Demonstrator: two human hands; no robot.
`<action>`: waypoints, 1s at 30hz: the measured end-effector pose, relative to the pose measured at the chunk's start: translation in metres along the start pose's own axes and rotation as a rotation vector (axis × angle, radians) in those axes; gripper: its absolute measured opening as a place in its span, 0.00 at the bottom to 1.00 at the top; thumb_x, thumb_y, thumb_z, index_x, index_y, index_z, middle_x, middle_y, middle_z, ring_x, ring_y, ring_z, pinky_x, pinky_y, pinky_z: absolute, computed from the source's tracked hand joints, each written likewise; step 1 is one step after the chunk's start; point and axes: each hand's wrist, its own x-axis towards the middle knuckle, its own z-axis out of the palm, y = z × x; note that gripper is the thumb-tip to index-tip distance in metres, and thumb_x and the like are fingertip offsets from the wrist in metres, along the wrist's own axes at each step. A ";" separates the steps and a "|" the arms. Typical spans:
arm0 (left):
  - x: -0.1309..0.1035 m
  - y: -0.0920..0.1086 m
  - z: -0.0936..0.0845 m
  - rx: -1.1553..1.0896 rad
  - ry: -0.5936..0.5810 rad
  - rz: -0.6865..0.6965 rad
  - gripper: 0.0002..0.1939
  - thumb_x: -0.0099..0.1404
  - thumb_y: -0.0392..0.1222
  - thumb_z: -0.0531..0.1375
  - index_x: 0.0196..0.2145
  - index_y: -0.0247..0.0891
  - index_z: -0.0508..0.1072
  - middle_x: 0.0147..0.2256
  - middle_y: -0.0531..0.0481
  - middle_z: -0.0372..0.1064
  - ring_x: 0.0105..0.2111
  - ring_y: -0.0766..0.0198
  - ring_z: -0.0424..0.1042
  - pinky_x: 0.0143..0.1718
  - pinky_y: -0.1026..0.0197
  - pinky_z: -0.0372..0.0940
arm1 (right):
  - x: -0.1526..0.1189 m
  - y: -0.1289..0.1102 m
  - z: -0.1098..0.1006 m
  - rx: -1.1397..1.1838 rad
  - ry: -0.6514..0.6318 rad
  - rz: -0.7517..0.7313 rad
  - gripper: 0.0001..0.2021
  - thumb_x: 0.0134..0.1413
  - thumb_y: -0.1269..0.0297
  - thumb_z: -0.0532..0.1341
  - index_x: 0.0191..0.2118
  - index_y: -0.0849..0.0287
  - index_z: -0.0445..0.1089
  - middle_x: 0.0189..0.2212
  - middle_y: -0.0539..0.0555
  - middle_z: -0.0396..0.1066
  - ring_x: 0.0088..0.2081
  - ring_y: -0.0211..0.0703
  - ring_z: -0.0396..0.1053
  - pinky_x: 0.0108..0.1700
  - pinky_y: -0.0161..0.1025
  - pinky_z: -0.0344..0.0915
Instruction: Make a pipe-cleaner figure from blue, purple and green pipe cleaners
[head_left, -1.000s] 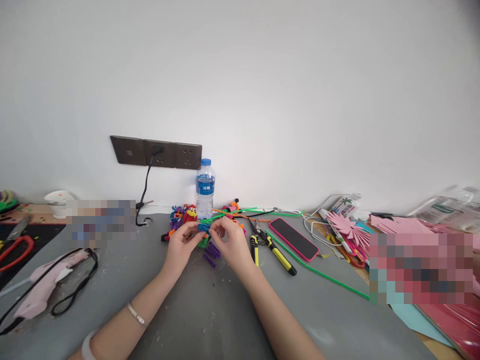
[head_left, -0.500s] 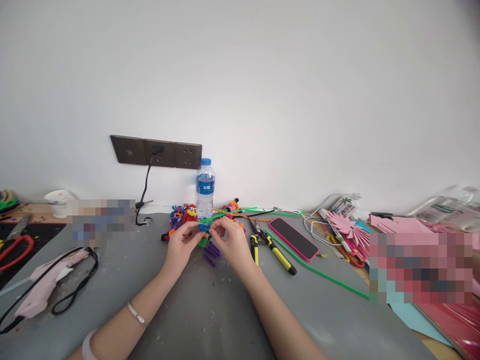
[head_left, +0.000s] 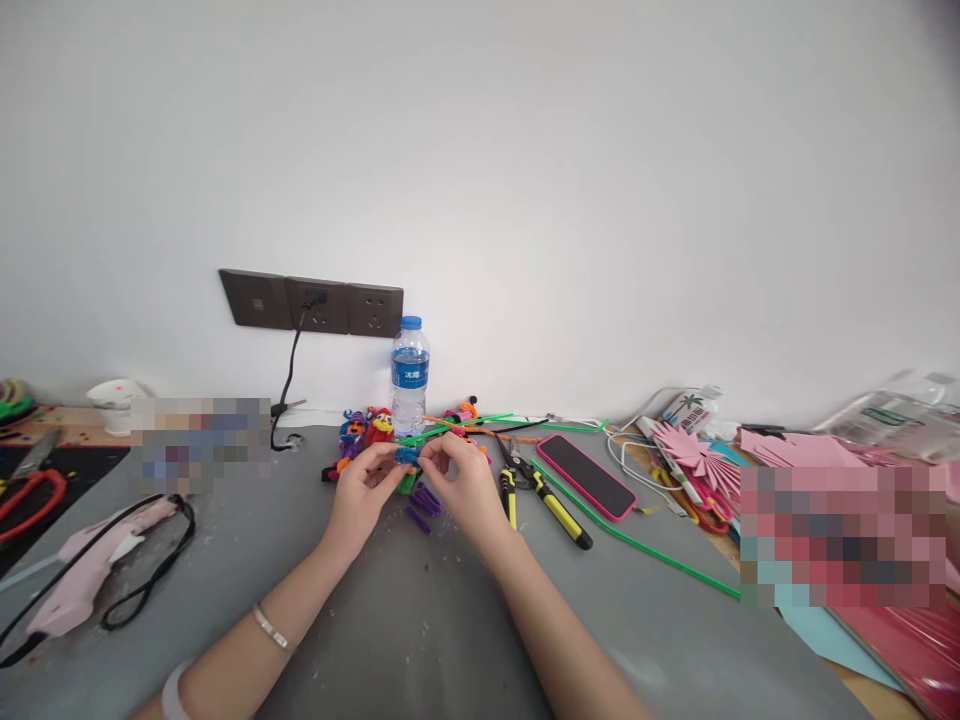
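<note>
Between my fingertips is a small bent piece of blue pipe cleaner [head_left: 407,455]. My left hand [head_left: 364,490] pinches its left end, and my right hand [head_left: 461,485] pinches its right end, both raised a little over the grey table. Purple pipe cleaner pieces [head_left: 424,505] lie just below, between the hands. Behind them is a cluster of colourful fuzzy figures [head_left: 367,428], partly covered by my left hand. Green pipe cleaners [head_left: 431,434] stretch past behind my fingers. The exact shape of the blue piece is partly hidden by my fingers.
A water bottle [head_left: 410,380] stands by the wall below the sockets [head_left: 345,308]. Right of my hand lie yellow-black pliers [head_left: 555,505], a pink-cased phone [head_left: 586,477] and a long green pipe cleaner [head_left: 645,548]. A pink glue gun [head_left: 94,575] with its cord is at left; pink papers [head_left: 802,448] at right.
</note>
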 end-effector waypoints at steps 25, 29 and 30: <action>-0.001 0.002 0.002 0.046 0.011 0.021 0.13 0.57 0.47 0.65 0.37 0.38 0.74 0.29 0.51 0.70 0.22 0.69 0.60 0.22 0.67 0.59 | 0.001 0.000 -0.001 -0.018 0.007 -0.009 0.05 0.52 0.73 0.59 0.28 0.58 0.68 0.24 0.48 0.66 0.27 0.38 0.62 0.32 0.34 0.59; -0.001 0.003 0.002 0.065 0.021 0.030 0.12 0.56 0.45 0.65 0.37 0.38 0.74 0.29 0.52 0.69 0.22 0.70 0.59 0.22 0.67 0.59 | 0.001 -0.001 -0.002 -0.016 0.002 0.005 0.05 0.52 0.73 0.59 0.28 0.58 0.67 0.24 0.49 0.66 0.27 0.39 0.62 0.32 0.34 0.58; -0.001 0.003 0.002 0.065 0.019 0.030 0.12 0.56 0.45 0.65 0.37 0.38 0.74 0.29 0.52 0.69 0.22 0.70 0.59 0.22 0.67 0.59 | 0.001 -0.001 -0.003 -0.012 -0.004 0.009 0.05 0.52 0.73 0.59 0.28 0.58 0.67 0.24 0.49 0.66 0.27 0.39 0.63 0.32 0.34 0.58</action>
